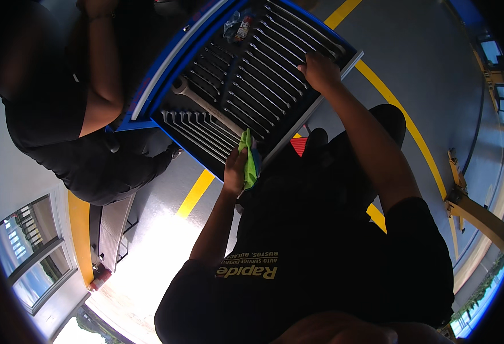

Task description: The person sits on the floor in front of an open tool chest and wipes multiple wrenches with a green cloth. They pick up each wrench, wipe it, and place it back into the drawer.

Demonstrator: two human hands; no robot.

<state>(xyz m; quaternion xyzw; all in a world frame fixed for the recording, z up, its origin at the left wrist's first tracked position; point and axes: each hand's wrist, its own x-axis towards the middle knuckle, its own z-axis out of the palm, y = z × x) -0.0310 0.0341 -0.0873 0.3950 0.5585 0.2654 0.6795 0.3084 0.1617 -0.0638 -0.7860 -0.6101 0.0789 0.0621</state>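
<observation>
An open tool drawer holds rows of combination wrenches in a dark tray. At its near edge, my left hand is closed on a bright green cloth. One large wrench lies slantwise across the tray, its lower end meeting the cloth; whether the hand also grips it is hidden. My right hand is over the drawer's right side, fingers curled down among the wrench ends. What those fingers hold, if anything, is hidden beneath them. Shorter wrenches line the drawer's lower left.
A small bottle and a clear plastic bag lie at the drawer's back. Left of the blue cabinet another person is close by. Yellow lines cross the grey floor. A bench stands at the lower left.
</observation>
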